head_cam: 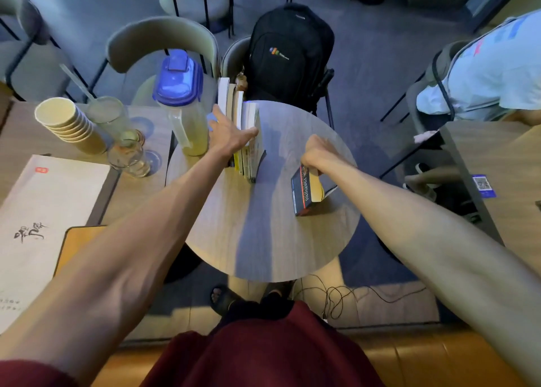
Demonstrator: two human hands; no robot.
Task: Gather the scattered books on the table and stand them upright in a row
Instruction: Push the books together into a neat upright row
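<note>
Several books [252,149] stand upright in a row at the left side of the round wooden table [272,240]. My left hand [228,133] lies on top of the row, thumb spread over the right-hand book and fingers reaching over the left side. A dark-covered book [304,192] with a red stripe and yellowish pages stands on the table's right part. My right hand [316,152] grips that book by its top edge, fingers curled round it.
A blue-lidded pitcher [180,102] stands just left of the row. Stacked paper cups [68,126] and glasses [128,152] sit on the neighbouring table. A black backpack [288,53] rests on a chair behind. Another person [491,70] sits at right. Cables [336,299] lie on the floor.
</note>
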